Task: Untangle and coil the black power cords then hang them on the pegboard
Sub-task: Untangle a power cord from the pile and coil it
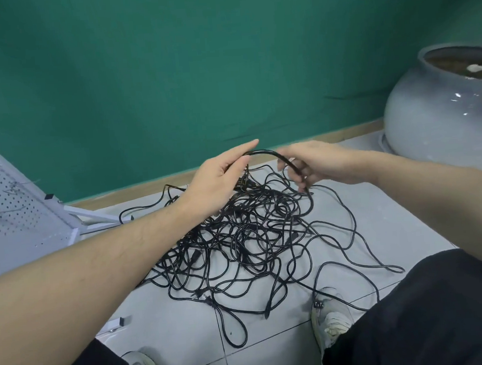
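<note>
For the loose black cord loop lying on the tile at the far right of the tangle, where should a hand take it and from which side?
Grip the loose black cord loop at its rounded outer end, coming from the right and above. That end lies flat on the pale tiled floor, clear of the tangled black cord pile, so probably nothing crosses it there.

The black power cords lie in one knotted heap on the tiled floor, loops spilling out toward the right and front. One cord arches up out of the heap. The white pegboard stands tilted at the left, with nothing coiled on it.
</note>
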The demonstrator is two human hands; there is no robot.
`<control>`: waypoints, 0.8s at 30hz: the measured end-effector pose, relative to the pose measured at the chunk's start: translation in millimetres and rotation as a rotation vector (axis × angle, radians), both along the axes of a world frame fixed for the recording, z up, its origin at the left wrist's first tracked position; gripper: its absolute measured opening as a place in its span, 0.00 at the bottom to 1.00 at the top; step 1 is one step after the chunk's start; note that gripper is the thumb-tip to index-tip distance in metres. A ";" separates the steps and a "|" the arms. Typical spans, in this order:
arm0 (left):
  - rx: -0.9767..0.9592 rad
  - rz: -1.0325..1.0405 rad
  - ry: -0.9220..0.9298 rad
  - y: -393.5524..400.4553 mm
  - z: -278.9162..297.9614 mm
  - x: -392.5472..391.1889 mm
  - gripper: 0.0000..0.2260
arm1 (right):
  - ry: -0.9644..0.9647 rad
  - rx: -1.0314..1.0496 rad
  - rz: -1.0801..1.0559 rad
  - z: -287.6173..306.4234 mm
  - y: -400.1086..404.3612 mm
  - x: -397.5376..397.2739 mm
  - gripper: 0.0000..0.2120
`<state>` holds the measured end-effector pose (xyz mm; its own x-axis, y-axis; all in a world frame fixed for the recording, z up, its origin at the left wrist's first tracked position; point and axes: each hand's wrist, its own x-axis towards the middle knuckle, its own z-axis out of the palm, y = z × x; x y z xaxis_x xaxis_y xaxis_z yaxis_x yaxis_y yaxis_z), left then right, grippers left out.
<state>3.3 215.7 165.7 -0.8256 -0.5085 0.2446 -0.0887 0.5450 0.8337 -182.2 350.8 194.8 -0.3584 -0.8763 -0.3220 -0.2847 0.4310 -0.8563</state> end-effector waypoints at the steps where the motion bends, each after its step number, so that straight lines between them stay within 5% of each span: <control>1: -0.031 -0.007 -0.030 0.2 1.7 -2.7 0.17 | -0.009 0.004 0.021 1.7 -0.5 3.2 0.16; 5: -0.188 -0.033 -0.297 7.5 6.9 -12.7 0.24 | 0.085 -0.047 0.135 18.2 -6.9 25.1 0.17; 9: -0.018 -0.175 -0.239 6.6 6.6 -11.9 0.24 | 0.344 -0.102 0.216 21.9 -8.3 29.5 0.19; 13: -0.075 -0.231 -0.331 -10.7 -13.1 -5.5 0.06 | 0.073 -0.264 0.162 28.1 -0.6 19.3 0.23; 16: -0.196 -0.179 -0.533 -28.3 -28.8 3.3 0.13 | -0.002 -0.311 0.104 29.5 9.4 7.0 0.24; 24: -0.183 -0.091 -0.306 -20.5 -7.6 2.9 0.12 | 0.349 -0.130 -0.197 -0.3 24.0 -38.2 0.19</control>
<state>6.2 195.2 158.1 -0.9145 -0.4003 0.0594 -0.2631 0.6995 0.6645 -220.3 374.7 194.5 -0.5912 -0.8053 -0.0433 -0.4900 0.4013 -0.7739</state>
